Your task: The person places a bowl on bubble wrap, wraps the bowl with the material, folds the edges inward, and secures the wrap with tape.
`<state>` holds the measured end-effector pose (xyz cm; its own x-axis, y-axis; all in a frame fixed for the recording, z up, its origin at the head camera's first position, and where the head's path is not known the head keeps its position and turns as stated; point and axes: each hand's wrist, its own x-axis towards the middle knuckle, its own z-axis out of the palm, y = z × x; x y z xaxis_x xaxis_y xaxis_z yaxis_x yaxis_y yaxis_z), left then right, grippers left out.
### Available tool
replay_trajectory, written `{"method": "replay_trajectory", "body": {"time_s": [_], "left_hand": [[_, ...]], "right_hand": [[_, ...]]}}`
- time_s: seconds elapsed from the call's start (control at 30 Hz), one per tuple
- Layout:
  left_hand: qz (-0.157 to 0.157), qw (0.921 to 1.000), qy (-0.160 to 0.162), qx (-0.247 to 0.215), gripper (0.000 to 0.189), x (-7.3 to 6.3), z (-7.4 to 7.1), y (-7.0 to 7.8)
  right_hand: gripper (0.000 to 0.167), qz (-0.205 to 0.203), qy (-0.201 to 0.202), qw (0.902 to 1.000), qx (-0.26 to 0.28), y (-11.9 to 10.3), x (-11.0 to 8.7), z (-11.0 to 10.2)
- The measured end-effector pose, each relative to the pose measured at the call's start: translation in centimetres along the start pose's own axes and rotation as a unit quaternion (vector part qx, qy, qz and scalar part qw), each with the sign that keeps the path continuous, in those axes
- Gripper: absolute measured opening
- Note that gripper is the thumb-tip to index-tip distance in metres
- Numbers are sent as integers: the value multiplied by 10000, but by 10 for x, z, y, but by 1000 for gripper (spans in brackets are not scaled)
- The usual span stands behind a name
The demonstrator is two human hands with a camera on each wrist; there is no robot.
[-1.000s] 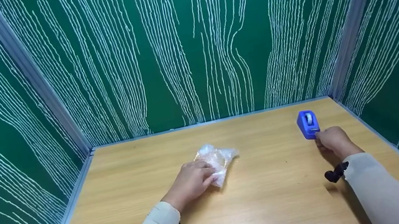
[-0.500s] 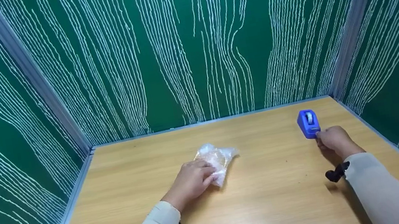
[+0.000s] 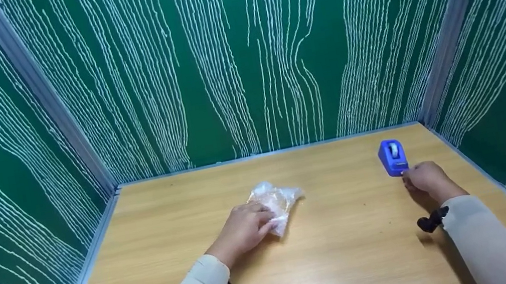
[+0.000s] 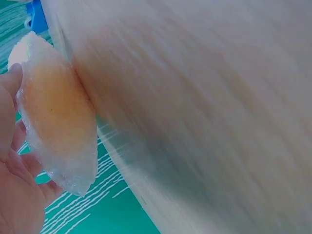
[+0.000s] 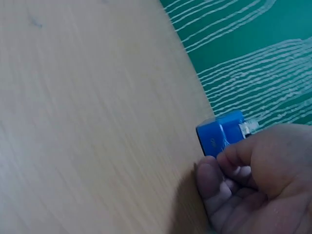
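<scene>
On the left of the table, my left hand [image 3: 246, 227] grips a crumpled bubble-wrap parcel [image 3: 274, 207]. In the left wrist view the parcel [image 4: 61, 114] shows something orange through its clear wrap, with the thumb on one face and fingers behind. Its contents are blurred. At the right, a blue tape dispenser [image 3: 392, 158] stands with its clear roll facing up. My right hand [image 3: 429, 177] is at the dispenser's near end, fingers curled and thumb and forefinger pinched together. A glossy clear strip of tape [image 5: 224, 139] shows against the blue body by those fingertips.
The wooden table [image 3: 345, 244] is bounded at the back and sides by green panels [image 3: 274, 82] with white wavy lines. Grey metal posts [image 3: 447, 24] stand at the back corners. A black wrist device [image 3: 433, 220] sticks out from the right sleeve.
My right hand and forearm have shifted very slightly right and back toward me, still at the dispenser. The left hand keeps its grip on the parcel in the same place.
</scene>
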<state>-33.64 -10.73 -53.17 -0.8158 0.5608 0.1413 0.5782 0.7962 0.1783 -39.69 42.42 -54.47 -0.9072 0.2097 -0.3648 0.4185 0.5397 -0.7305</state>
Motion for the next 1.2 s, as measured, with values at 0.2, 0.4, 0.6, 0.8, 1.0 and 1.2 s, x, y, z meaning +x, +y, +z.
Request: {"method": "replay_trajectory", "body": {"time_s": [0.2,0.4,0.6,0.8,1.0,1.2], "left_hand": [[43,10000,0,78,43,-1,-1,-1],[126,9999,75,84,39,0,0,-2],[-26,10000,-70,-5,42,0,-1,-2],[-91,9998,-116,-128,42,-1,-1,-2],[-156,9996,-97,-201,41,-2,-2,-1],[-158,9997,-89,-166,40,-1,-2,2]], "right_hand": [[50,-254,-392,9989,-11,-4,-5,-4],[39,-1207,-762,9834,-1116,-34,-21,14],[33,-2724,-1066,9204,-2595,-95,-45,50],[24,-3549,-1747,8648,-3091,-155,-69,96],[24,-3765,-2320,8254,-3508,-208,-89,140],[30,-3905,-2566,7941,-3887,-238,-94,173]]}}
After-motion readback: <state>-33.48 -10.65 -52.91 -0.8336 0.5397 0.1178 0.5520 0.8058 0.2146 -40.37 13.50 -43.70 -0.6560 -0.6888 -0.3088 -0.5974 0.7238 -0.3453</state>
